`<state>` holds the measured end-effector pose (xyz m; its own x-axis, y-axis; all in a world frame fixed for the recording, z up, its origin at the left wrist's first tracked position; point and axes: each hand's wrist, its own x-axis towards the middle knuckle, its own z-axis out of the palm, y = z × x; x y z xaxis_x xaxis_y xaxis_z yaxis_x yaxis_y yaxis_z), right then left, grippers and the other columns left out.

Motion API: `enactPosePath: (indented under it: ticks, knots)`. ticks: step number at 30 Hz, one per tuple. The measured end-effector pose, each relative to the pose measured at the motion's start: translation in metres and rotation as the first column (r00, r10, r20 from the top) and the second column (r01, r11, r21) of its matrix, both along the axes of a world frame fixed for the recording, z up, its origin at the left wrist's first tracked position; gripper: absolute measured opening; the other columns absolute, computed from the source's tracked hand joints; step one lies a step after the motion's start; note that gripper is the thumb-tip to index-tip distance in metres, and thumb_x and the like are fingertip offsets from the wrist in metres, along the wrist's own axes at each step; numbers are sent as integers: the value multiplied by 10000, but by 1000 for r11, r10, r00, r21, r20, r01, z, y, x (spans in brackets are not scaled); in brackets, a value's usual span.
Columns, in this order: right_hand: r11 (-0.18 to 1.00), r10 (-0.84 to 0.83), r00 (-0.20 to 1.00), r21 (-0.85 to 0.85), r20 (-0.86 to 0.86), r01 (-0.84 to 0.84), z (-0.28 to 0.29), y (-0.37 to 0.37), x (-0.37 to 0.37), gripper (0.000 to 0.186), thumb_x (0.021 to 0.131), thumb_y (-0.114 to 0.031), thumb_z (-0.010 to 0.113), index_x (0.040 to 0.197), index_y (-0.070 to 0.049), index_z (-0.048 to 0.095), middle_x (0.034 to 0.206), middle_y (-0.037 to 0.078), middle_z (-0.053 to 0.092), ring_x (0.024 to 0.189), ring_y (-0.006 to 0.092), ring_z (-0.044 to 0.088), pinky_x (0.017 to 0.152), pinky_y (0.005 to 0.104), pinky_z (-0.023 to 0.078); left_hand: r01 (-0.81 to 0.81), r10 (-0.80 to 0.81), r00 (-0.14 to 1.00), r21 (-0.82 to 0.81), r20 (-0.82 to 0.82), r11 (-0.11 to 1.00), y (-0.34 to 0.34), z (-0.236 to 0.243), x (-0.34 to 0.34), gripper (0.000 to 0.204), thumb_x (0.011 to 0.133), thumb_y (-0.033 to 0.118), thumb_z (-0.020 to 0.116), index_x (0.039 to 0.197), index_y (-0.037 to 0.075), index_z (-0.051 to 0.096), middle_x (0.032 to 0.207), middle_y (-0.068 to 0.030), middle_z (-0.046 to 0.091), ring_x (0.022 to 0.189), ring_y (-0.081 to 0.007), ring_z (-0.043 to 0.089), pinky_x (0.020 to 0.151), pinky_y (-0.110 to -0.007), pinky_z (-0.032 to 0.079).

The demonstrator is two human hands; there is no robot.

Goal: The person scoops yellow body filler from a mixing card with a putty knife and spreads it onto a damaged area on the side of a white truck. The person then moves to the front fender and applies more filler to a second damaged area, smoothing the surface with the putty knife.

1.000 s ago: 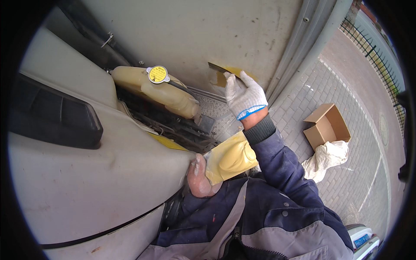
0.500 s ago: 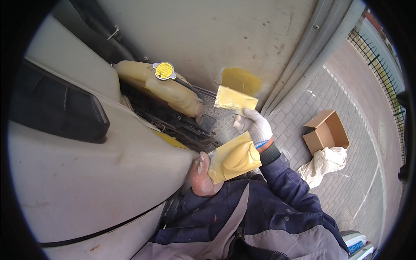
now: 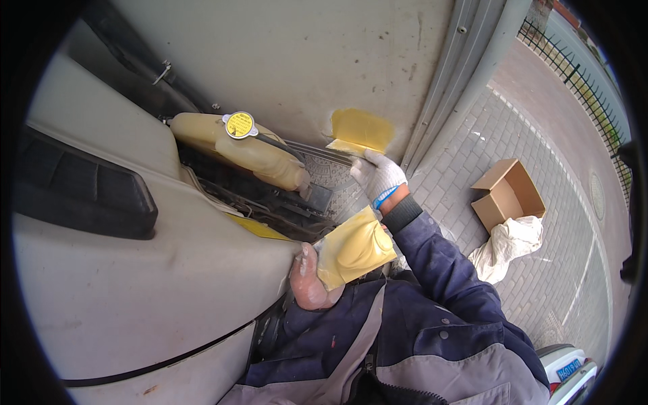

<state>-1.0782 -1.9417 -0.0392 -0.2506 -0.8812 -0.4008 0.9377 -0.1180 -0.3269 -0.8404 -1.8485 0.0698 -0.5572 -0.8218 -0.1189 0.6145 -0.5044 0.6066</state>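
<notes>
My bare left hand (image 3: pixel 310 282) is closed on the edge of a flat board (image 3: pixel 327 267) that carries a thick, smooth mound of yellow filler putty (image 3: pixel 361 246). In a white knit glove, my right hand (image 3: pixel 379 177) grips a thin putty-coated spreader (image 3: pixel 354 148). The spreader's far edge meets, or lies very close to, the lower part of a yellow putty patch (image 3: pixel 363 129) on the off-white vehicle panel (image 3: pixel 290 61). It is seen nearly edge-on, tilted against the panel. The fingers behind the board are hidden.
A cream plastic tank (image 3: pixel 260 158) with a yellow-labelled cap (image 3: pixel 239 125) sits left of the panel. Nearer left is a white body part (image 3: pixel 148 283) with a dark vent (image 3: pixel 81 182). An open cardboard box (image 3: pixel 509 192) and a whitish cloth (image 3: pixel 509 243) lie on the paving at right.
My right hand has moved up and left, bringing the spreader to the panel's putty patch and tilting it. My left hand still holds the board. The whole view has shifted slightly.
</notes>
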Motion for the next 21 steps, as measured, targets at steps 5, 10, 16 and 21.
enactPosePath:
  ticks: [5, 10, 16, 21]
  knots:
    - [999, -4, 1000, -43, -8, 4, 40, 4, -2, 206, 1055, -166, 624, 1200, -20, 619, 1053, 136, 706, 882, 237, 696, 756, 397, 637, -41, 40, 999, 60, 6, 997, 3, 8, -1, 693, 1132, 468, 397, 1423, -153, 498, 1414, -270, 603, 1289, -396, 623, 1139, -503, 470]
    - [978, 50, 998, -204, 36, -42, 87, 15, -16, 266, 1065, -203, 612, 1251, -13, 596, 1113, 147, 706, 893, 208, 713, 733, 354, 660, -36, 34, 999, 39, 31, 999, 6, 11, 0, 653, 1137, 425, 420, 1390, -169, 517, 1364, -277, 629, 1241, -382, 655, 1100, -477, 506]
    - [950, 107, 990, -304, 93, -75, 131, 34, -26, 270, 1071, -211, 592, 1249, -8, 599, 1111, 125, 720, 938, 203, 731, 760, 335, 669, 26, -27, 1000, 22, 10, 999, 9, -1, -1, 681, 1125, 485, 421, 1431, -118, 505, 1426, -253, 602, 1286, -391, 631, 1118, -501, 490]
    - [959, 51, 995, -274, -84, -72, 130, 81, -20, 226, 1052, -148, 585, 1240, -27, 613, 1064, 102, 726, 886, 186, 720, 722, 340, 656, 6, 1, 998, 99, -66, 995, 23, -5, 0, 526, 1133, 361, 483, 1302, -127, 581, 1296, -230, 671, 1171, -317, 690, 1028, -446, 553]
